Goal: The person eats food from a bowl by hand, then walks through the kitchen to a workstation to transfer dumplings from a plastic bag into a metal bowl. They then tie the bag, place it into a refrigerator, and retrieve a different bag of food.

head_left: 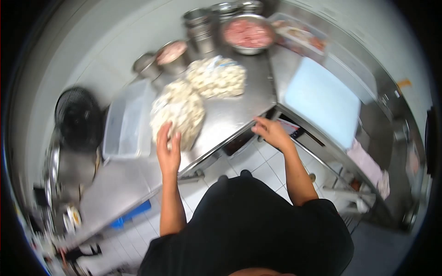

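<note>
My left hand (169,149) is open, thumb and fingers apart. Its fingertips overlap the lower edge of a clear plastic bag (178,110) full of small, pale pieces. A second such bag (216,78) lies just behind it, towards the wall, on the steel table (225,112). My right hand (272,132) is at the table's front edge, near the corner, with fingers loosely extended and nothing held in them. To the left of the nearer bag stands a translucent plastic tub (128,122).
Along the wall are metal pots, one with pale pink contents (171,52), stacked steel containers (199,30) and a steel bowl of pink meat (248,34). A light-blue cutting board (324,101) and a pink cloth (366,161) lie right. A black fan (79,117) stands far left.
</note>
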